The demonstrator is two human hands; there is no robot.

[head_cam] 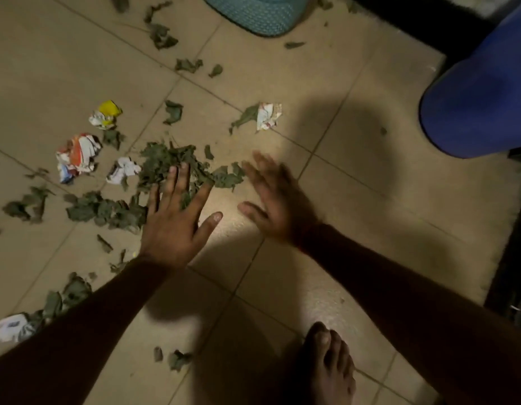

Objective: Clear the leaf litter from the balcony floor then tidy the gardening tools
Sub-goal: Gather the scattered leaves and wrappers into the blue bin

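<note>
Dry green leaf litter lies scattered over the beige tiled floor (355,217). The thickest pile of leaves (165,162) sits at centre left. My left hand (177,220) lies flat with fingers spread, its fingertips resting on the near edge of that pile. My right hand (271,197) is blurred, open and held on edge just right of the pile, holding nothing. Crumpled paper wrappers are mixed in: a yellow one (106,114), an orange and white one (76,156), a white one (123,170) and another (268,116) further right.
A blue barrel (481,92) stands at the right. A teal perforated basket (259,13) sits at the top edge. My bare foot (329,363) is at the bottom right. A dark threshold (513,258) runs along the right side. More leaves (66,296) and paper (11,327) lie lower left.
</note>
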